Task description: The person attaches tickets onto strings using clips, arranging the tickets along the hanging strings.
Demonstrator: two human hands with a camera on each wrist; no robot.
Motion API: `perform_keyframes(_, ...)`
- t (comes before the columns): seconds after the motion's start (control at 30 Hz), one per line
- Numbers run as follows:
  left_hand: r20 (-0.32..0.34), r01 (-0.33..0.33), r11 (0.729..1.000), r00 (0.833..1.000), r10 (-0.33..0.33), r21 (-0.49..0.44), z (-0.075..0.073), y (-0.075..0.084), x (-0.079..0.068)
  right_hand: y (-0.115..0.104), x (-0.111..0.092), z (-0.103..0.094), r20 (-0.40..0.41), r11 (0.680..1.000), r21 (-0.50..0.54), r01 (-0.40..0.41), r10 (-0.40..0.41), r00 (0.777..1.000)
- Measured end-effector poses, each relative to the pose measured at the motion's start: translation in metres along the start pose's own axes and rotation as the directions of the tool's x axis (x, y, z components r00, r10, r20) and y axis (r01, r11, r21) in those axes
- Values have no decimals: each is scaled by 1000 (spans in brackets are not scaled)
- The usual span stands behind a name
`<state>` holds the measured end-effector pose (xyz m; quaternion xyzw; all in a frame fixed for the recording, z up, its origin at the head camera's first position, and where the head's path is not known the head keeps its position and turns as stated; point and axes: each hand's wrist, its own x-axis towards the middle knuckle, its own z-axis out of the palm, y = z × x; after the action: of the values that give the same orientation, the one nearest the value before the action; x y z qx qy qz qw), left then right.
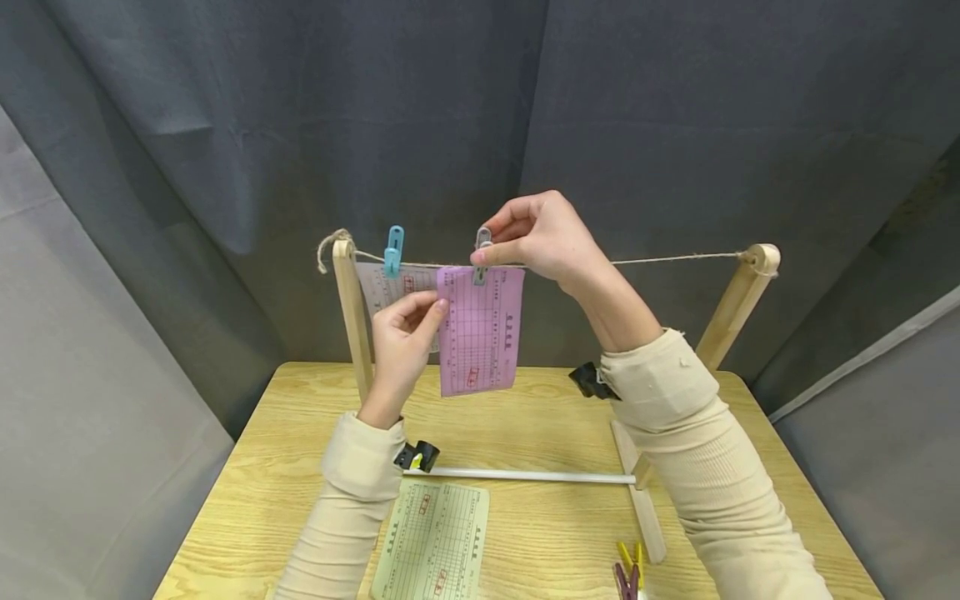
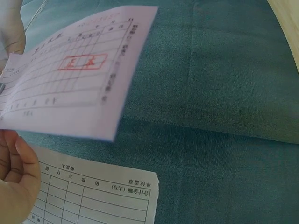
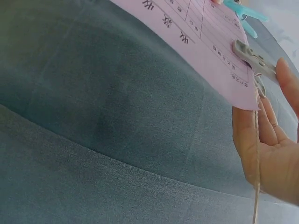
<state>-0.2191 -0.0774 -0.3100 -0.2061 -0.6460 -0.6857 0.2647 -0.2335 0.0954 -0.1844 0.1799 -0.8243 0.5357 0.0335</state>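
A pink receipt slip (image 1: 480,333) hangs at the twine line (image 1: 675,257), its printed side toward me. My left hand (image 1: 401,337) pinches its left edge between thumb and forefinger. At the slip's top edge, my right hand (image 1: 551,237) holds a grey clothespin (image 1: 481,254) by its handles. The right wrist view shows the jaws of that clothespin (image 3: 250,58) over the paper's edge beside the twine. Left of the pink slip, a white slip (image 1: 382,285) hangs from the line under a blue clothespin (image 1: 393,252), partly hidden behind my left hand.
Wooden posts (image 1: 726,308) carry the twine at both sides, joined low down by a white rod (image 1: 525,476). A green slip (image 1: 435,537) lies on the wooden table (image 1: 555,550) in front. Yellow and dark purple clothespins (image 1: 630,571) lie near the front right. A grey curtain hangs behind.
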Motion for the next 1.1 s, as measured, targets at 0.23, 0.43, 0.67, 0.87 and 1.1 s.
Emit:
perform_keyframes(0.23, 5, -3, 1000, 1000, 3, 1, 0, -2, 0, 1, -1, 1, -10, 997, -69, 35, -36, 999)
perform_keyframes(0.43, 12, -1, 1000, 1000, 1, -2, 1, -1, 0, 1, -2, 2, -8, 989, -135, 56, -57, 998)
perform_keyframes(0.67, 22, -5, 1000, 1000, 5, 16, 1, -2, 1, 0, -4, -1, -11, 984, -158, 84, -86, 996)
perform_keyframes(0.87, 17, -5, 1000, 1000, 4, 22, -1, -6, -2, 3, -12, -2, -50, 987, -107, 116, -121, 991)
perform_keyframes(1.1, -1, -13, 997, 1000, 13, 77, -6, -8, -11, 12, -29, -6, -110, 991, -35, 128, -132, 985)
